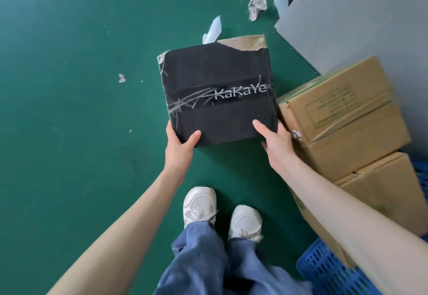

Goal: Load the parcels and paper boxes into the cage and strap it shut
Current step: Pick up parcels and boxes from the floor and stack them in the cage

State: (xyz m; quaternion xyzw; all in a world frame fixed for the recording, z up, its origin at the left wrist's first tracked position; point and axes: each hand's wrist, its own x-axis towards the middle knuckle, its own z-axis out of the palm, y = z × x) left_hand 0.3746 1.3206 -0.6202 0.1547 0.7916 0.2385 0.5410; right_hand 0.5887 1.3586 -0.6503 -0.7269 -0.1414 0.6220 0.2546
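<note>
A black box (217,77) with a band of clear tape and white lettering across its top is held over the green floor, its brown cardboard showing at the torn far corner. My left hand (180,146) grips its near left corner, thumb on top. My right hand (275,139) grips the near right corner, thumb lying on the top face. Right of it, brown paper boxes are stacked: an upper one (345,111) with green print, and a lower one (379,192) under it. No cage is in view.
A blue perforated plastic pallet (328,271) carries the brown stack at lower right. A grey board (361,17) leans at the upper right. Scraps of white paper (256,7) and label backing (214,29) litter the green floor (69,86). My feet in white shoes (200,204) stand just behind the box.
</note>
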